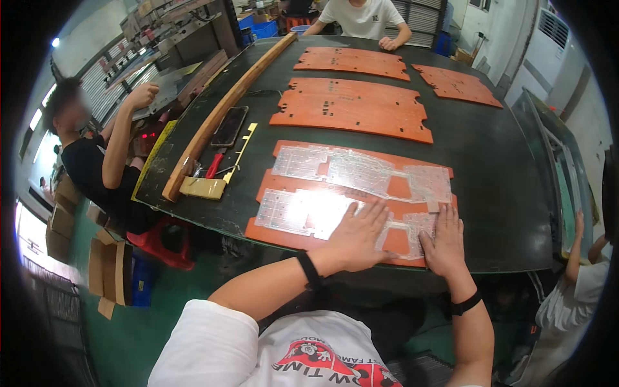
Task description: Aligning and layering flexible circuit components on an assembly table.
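Observation:
An orange board [251, 227] with notched edges lies near the table's front edge. On it rest two thin, shiny, silvery printed sheets, a farther sheet [361, 171] and a nearer sheet [284, 209], each with a cut-out near its right end. My left hand [361, 233] lies flat with fingers spread on the nearer sheet, covering its middle. My right hand [446, 240] rests open at the board's right end, its fingers pointing away from me and its thumb by the nearer sheet's right end. A small beige piece [432, 206] sits just beyond the right thumb.
More orange boards, a middle board [351, 108], a far board [351, 61] and a right board [456, 84], lie beyond. At left are a wooden bar [225, 109], phone [229, 126], red-handled tool [216, 164] and tan block [203, 187]. People are left, right and opposite.

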A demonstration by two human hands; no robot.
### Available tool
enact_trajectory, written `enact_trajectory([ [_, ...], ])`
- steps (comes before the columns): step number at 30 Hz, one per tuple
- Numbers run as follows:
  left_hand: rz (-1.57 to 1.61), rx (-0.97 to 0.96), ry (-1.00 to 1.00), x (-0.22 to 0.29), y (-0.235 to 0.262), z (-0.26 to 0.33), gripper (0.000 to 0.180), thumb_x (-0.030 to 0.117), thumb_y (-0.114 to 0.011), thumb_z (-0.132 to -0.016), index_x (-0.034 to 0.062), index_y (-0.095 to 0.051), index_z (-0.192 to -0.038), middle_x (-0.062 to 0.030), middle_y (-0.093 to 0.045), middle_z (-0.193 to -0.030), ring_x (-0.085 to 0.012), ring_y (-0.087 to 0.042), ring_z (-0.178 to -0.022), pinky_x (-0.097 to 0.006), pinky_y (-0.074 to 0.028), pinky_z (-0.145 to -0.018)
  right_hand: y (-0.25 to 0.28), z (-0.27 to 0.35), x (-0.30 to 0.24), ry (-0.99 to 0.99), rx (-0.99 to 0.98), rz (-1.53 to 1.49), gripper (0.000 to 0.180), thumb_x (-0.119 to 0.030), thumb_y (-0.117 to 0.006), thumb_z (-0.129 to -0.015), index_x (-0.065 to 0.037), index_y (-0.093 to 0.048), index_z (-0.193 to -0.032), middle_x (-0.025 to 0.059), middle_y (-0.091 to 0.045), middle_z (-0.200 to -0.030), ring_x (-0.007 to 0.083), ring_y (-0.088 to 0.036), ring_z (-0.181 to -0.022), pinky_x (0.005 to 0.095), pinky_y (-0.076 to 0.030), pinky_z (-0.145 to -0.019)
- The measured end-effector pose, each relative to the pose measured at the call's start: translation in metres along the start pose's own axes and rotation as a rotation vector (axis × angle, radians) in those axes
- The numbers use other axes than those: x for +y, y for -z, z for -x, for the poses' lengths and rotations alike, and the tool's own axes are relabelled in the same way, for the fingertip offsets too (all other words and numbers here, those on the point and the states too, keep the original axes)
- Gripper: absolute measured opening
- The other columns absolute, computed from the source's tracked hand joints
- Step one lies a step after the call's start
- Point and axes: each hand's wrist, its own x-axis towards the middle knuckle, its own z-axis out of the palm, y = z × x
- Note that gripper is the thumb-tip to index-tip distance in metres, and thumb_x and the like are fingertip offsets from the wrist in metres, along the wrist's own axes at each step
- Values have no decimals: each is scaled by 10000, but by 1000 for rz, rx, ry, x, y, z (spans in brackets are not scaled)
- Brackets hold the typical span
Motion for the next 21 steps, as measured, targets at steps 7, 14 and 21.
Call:
enact_trajectory([
  [7,-43,48,175,-78,31,63,850,555,-532,-820,-68,-325,-1360,-232,-311,-1437,-336,-261,-1363,-501,-211,-1080,5,1,0,-25,-39,-1,785,-397,-495,-878,95,-183,-1404,263,-189,-1473,372,-143,-1391,446,-101,-1129],
  [14,-93,53,344,-119,55,104,845,536,-554,-812,-66,-327,-1361,-237,-306,-1438,-336,-257,-1360,-514,-198,-1068,1,-7,20,17,-93,-66,697,-315,-441,-919,84,-156,-1415,265,-183,-1475,369,-135,-1394,407,-107,-1131],
  [21,9,179,499,-142,58,135,801,477,-578,-812,-87,-340,-1329,-281,-331,-1395,-390,-266,-1331,-507,-216,-1062,67,-9,-2,-27,-63,-397,544,-291,-527,-908,65,-426,-1306,242,-371,-1395,334,-385,-1288,363,-319,-1040],
])
